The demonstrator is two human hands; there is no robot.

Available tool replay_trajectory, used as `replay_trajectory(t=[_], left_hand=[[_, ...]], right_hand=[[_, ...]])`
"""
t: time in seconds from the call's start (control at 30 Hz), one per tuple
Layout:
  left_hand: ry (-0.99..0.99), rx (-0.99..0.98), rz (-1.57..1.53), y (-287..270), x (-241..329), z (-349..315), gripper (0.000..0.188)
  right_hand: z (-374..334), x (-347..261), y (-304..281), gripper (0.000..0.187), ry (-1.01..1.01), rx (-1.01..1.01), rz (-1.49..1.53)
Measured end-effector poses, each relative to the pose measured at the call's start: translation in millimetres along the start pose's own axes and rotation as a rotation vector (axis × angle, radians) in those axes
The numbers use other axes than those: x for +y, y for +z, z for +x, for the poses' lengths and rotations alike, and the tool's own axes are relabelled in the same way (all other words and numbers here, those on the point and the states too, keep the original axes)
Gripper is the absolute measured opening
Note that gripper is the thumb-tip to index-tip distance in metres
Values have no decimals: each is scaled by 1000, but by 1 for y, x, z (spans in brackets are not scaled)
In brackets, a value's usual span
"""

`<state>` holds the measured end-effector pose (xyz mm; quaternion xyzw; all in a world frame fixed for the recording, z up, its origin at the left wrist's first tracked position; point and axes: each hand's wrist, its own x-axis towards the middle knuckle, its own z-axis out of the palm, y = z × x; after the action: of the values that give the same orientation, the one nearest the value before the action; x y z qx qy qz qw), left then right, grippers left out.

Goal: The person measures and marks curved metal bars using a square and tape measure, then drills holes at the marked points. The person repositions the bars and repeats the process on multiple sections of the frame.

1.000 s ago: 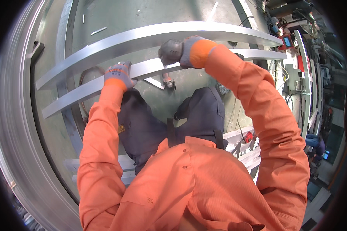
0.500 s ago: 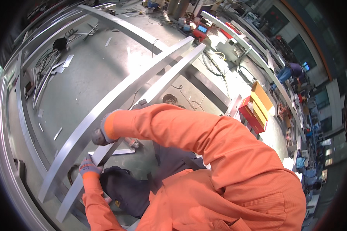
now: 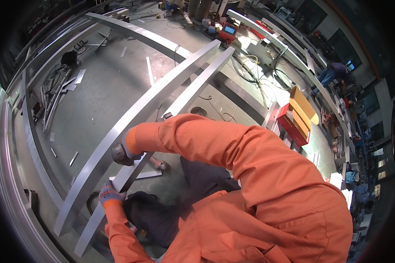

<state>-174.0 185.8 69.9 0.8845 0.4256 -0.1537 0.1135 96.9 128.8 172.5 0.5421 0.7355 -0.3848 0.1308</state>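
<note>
My left hand [image 3: 111, 194], in a grey glove with orange marks, is wrapped around the nearer of two long silver metal bars [image 3: 126, 174]. Beside it runs the farther bar [image 3: 118, 127], wider and parallel. My right hand [image 3: 131, 143] is closed on a power drill [image 3: 120, 154], whose dark rounded end shows beyond the glove. The drill sits over the bars, up from my left hand; my orange sleeve hides its grip and most of the right-hand fingers. Whether its tip touches metal is hidden.
Both bars cross a thick metal beam [image 3: 158, 41]. On the floor lie a reddish tool [image 3: 157, 163], a round container [image 3: 199, 111], cables [image 3: 250, 72] and metal scraps [image 3: 70, 85]. An opened red-and-yellow box [image 3: 296, 122] stands to the right. Another person [image 3: 335, 76] bends over farther back.
The whole view has shifted slightly. Both hands keep nearly the same places along the bars, the left on the nearer bar and the right on the drill.
</note>
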Motion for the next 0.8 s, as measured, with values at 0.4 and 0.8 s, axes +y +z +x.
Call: replay_trajectory(t=[0.4, 0.8], left_hand=[[-4, 58, -11, -4, -12, -9, 81], [-29, -68, -13, -26, -10, -10, 82]], right_hand=[[-6, -26, -34, 13, 159, -86, 172], [-10, -57, -49, 19, 262, -75, -4]])
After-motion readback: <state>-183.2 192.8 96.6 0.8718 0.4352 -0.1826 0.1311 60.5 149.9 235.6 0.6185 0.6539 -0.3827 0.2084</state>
